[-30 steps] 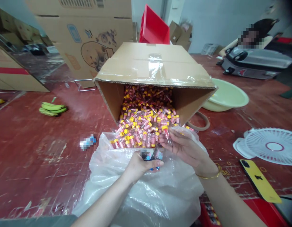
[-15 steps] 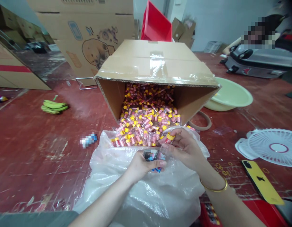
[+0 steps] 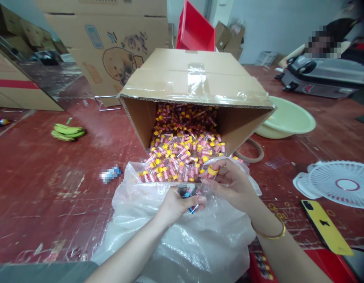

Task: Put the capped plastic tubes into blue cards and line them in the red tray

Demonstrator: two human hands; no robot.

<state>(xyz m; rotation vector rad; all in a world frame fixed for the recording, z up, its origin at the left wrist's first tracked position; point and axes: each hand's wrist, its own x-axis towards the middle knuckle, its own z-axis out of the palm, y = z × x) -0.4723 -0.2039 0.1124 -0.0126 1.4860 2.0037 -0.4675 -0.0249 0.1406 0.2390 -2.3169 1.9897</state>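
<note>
My left hand [image 3: 180,206] is closed on a small dark printed packet [image 3: 186,191] with blue and clear parts. Its exact kind is hard to make out. Close beside it, my right hand [image 3: 235,188] pinches a small clear vial with a yellow cap [image 3: 211,171] and red-pink contents. Clear plastic shows between the two hands. Both hands are above a white woven plastic sheet [image 3: 182,239]. Just beyond them, many similar yellow-capped vials [image 3: 182,157] spill out of a cardboard box [image 3: 170,78] lying on its side.
Left on the red floor are bananas [image 3: 68,132] and a blurred blue-white item [image 3: 110,173]. To the right stand a pale green basin [image 3: 291,118], a white fan grille [image 3: 326,181], a yellow phone [image 3: 326,228] and a red tray [image 3: 323,259]. A person sits behind a grey suitcase [image 3: 326,78].
The packet and clear plastic in my left hand have shifted and tilted slightly. My right hand keeps the vial in nearly the same spot.
</note>
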